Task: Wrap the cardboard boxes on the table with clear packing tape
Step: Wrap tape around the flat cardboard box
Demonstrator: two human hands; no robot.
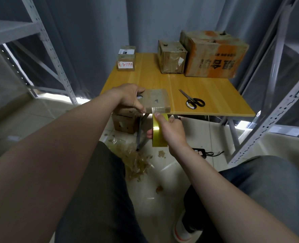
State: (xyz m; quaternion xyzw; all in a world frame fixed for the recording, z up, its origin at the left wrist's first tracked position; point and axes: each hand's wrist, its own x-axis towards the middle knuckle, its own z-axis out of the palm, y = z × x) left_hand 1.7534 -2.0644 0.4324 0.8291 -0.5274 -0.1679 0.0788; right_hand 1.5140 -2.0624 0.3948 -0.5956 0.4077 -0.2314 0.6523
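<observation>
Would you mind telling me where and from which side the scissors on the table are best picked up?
Probably by the black handle loops, coming from above on the near side. The scissors lie flat and closed on the table, loops toward the front edge, blades pointing away to the back left.

Bare left hand (127, 97), bare right hand (171, 133), dark grey trousers (101, 199), white shoe (181, 232) with orange-red trim

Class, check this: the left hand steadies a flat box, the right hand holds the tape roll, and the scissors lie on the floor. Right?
One error: the head view shows the scissors on the table. The left hand does steady the flat box and the right hand holds the tape roll.
</observation>
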